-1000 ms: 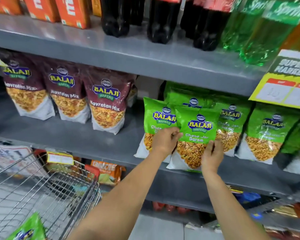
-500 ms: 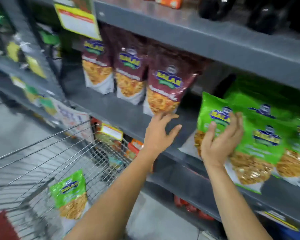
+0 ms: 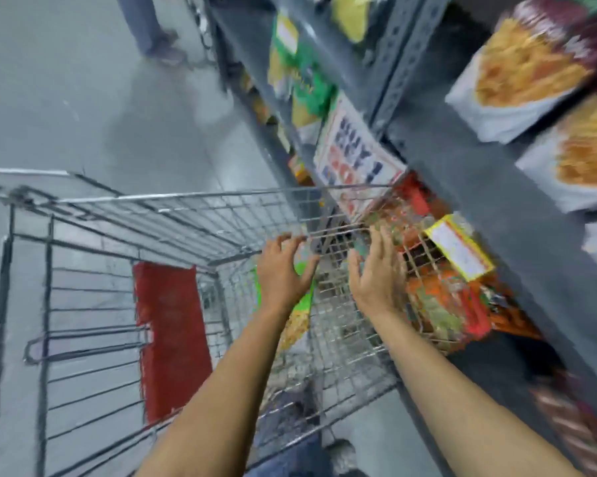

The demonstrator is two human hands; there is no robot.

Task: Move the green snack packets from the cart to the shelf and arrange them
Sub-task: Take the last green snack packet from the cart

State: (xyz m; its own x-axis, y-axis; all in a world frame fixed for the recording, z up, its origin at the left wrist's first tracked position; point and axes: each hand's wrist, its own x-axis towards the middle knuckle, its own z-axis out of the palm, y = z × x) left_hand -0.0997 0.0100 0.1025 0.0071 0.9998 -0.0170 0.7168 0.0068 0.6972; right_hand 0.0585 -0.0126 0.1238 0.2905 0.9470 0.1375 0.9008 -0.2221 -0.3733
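The grey shelf [image 3: 469, 173] runs down the right of the frame, and the wire cart [image 3: 173, 215] fills the lower left and centre beside it. Both arms reach into the cart: left hand [image 3: 281, 273] and right hand [image 3: 376, 273] have a released grip, fingers spread, holding nothing. A green snack packet [image 3: 302, 304] lies under the left hand at frame centre; I'd pinch its top edge firmly, lifting clear of the wire.
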